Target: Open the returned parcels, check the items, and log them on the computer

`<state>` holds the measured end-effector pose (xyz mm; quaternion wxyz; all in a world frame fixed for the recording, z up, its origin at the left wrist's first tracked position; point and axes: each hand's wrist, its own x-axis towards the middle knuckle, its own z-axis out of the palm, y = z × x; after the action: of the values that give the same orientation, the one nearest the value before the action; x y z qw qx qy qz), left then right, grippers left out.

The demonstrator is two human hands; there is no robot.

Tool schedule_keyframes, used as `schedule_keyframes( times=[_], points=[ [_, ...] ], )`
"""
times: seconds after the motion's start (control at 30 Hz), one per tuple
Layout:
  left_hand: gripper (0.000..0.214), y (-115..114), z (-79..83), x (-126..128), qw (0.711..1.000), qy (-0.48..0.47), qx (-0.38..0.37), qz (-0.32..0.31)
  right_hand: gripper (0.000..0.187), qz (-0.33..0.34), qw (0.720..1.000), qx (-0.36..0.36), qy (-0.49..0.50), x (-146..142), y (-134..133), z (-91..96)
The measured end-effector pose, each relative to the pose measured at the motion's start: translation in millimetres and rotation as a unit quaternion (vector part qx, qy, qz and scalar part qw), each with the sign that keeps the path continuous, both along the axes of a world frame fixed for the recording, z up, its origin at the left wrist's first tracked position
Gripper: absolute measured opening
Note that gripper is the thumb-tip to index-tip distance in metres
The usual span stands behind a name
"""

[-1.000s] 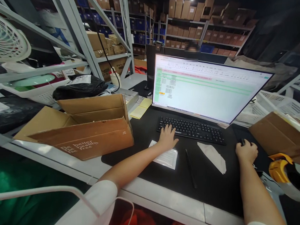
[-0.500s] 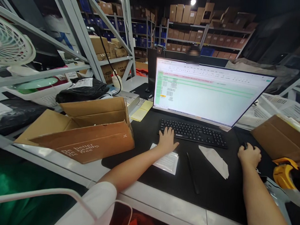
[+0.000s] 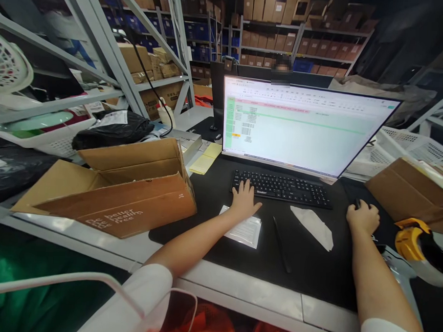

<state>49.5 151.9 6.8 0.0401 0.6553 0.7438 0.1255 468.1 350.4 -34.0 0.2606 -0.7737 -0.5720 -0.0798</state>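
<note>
My left hand (image 3: 245, 200) lies flat with its fingers spread on the left end of the black keyboard (image 3: 282, 187). Under its wrist sits a small clear packet with a white label (image 3: 244, 230). My right hand (image 3: 363, 217) is curled over a black mouse (image 3: 357, 204) to the right of the keyboard. Behind the keyboard a wide monitor (image 3: 304, 128) shows a spreadsheet with green rows. Everything rests on a black desk mat (image 3: 305, 267).
An open brown cardboard box (image 3: 110, 185) lies on its side at the left. A black pen (image 3: 281, 244) and a white paper scrap (image 3: 312, 227) lie on the mat. A yellow tape dispenser (image 3: 409, 242) and another carton (image 3: 407, 191) stand at the right. Shelving racks rise behind.
Both hands stay where they were on the keyboard and mouse. Only the view has shifted slightly.
</note>
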Motion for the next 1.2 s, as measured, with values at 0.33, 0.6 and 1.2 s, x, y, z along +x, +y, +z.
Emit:
schedule_keyframes(
  times=[0.33, 0.6, 1.2],
  points=[
    [0.080, 2.7, -2.8, -1.8, 1.000, 0.013, 0.003, -0.002, 0.056, -0.008, 1.000, 0.012, 0.000, 0.9, 1.0, -1.7],
    [0.079, 2.7, -2.7, -1.9, 1.000, 0.028, -0.005, -0.004, 0.055, -0.003, 1.000, 0.012, 0.001, 2.0, 1.9, -2.6],
    [0.077, 3.0, -4.1, -0.7, 0.999, 0.032, -0.001, -0.004, 0.051, -0.002, 1.000, 0.016, 0.006, -0.4, -1.8, -0.7]
  ],
)
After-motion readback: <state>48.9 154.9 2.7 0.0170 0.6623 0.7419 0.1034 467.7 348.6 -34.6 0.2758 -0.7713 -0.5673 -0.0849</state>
